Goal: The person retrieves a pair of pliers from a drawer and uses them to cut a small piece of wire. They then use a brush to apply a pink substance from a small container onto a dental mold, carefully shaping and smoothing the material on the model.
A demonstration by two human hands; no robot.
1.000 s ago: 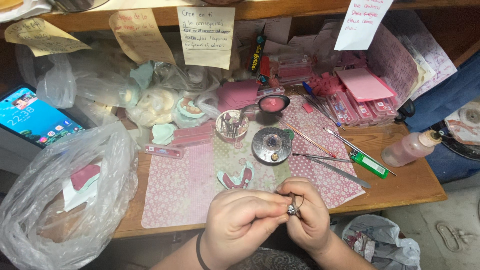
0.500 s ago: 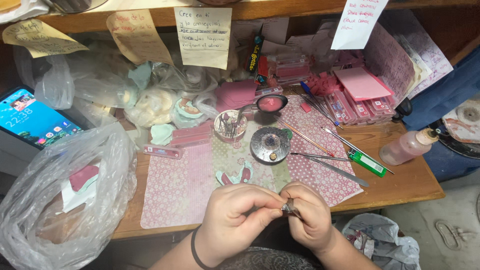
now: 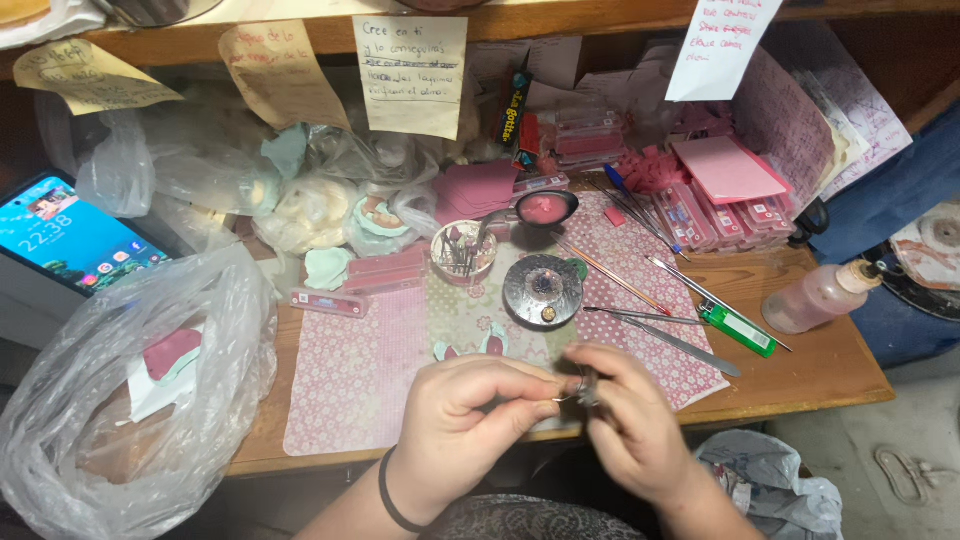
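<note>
My left hand (image 3: 470,415) and my right hand (image 3: 630,425) meet over the front edge of the wooden desk (image 3: 830,365). Together they pinch a small metal ring piece (image 3: 577,385) between their fingertips. The right hand is blurred by motion. A black band circles my left wrist. Just beyond the hands lies a pink patterned paper mat (image 3: 355,370), with a round silver tin lid (image 3: 542,290) and a small clear cup of thin tools (image 3: 463,250) on it.
A crumpled clear plastic bag (image 3: 120,390) fills the left. A lit phone (image 3: 70,235) stands at far left. Thin metal tools (image 3: 650,320), a green lighter (image 3: 737,328) and a pink bottle (image 3: 820,295) lie to the right. Pink boxes (image 3: 730,195) and paper notes crowd the back.
Both hands have stayed together on the small ring, shifting slightly up and right. The right hand now blurs as its fingers work on the piece.
</note>
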